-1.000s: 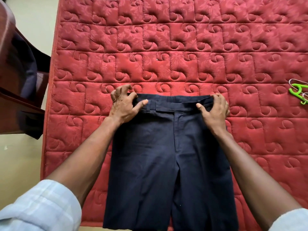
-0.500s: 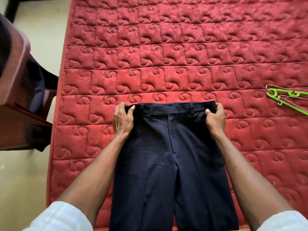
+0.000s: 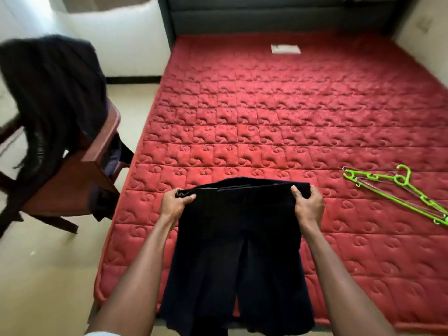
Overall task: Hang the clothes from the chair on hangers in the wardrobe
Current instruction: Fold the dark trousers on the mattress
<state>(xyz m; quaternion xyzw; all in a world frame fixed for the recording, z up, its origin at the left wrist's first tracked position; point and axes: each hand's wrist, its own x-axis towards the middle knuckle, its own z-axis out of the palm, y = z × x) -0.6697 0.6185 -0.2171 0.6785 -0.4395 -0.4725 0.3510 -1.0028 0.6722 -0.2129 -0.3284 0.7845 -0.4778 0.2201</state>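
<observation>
Red quilted mattress (image 3: pixel 291 132), white label (image 3: pixel 285 49)

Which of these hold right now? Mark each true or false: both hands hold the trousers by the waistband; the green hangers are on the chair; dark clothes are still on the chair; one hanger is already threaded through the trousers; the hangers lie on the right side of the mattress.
1. Both hands hold the trousers by the waistband. True: the left hand and right hand each grip an end of the dark trousers.
2. The green hangers are on the chair. False: the green hangers lie on the red mattress.
3. Dark clothes are on the chair. True: dark clothes drape over the wooden chair.
4. A hanger is threaded through the trousers. False: the hangers lie apart from them.
5. The hangers lie on the mattress's right side. True.
</observation>
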